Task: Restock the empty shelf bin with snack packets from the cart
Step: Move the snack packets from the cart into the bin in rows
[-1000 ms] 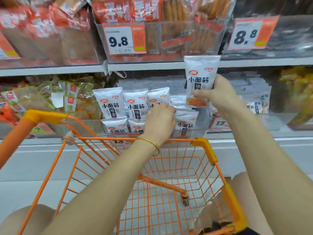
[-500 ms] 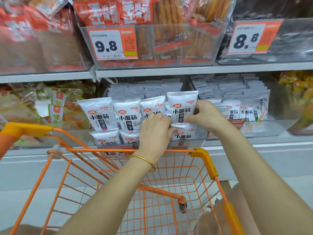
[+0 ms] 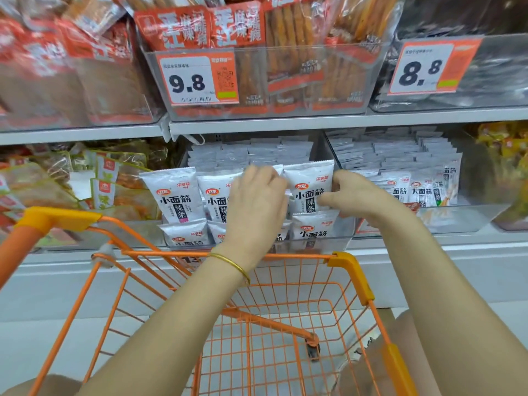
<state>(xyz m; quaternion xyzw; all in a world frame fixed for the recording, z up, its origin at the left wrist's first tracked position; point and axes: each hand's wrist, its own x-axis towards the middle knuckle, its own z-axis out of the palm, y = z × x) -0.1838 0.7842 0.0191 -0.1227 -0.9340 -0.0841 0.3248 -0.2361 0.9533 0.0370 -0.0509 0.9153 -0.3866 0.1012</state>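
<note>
A clear shelf bin on the lower shelf holds upright rows of white snack packets. My right hand pinches the right edge of the rightmost upper packet, which stands in the bin. My left hand lies over the packet beside it, fingers bent on its top, and hides most of it. The orange wire cart stands right below the bin, and no packets show in its basket.
A neighbouring bin to the right holds similar white packets. Green and orange packs fill the left of the shelf. The upper shelf carries red snack bags with price tags 9.8 and 8.8. White floor lies beneath.
My right hand brought the raised packet down into the right end of the bin's row. My left hand moved up from the lower packets onto the upper row.
</note>
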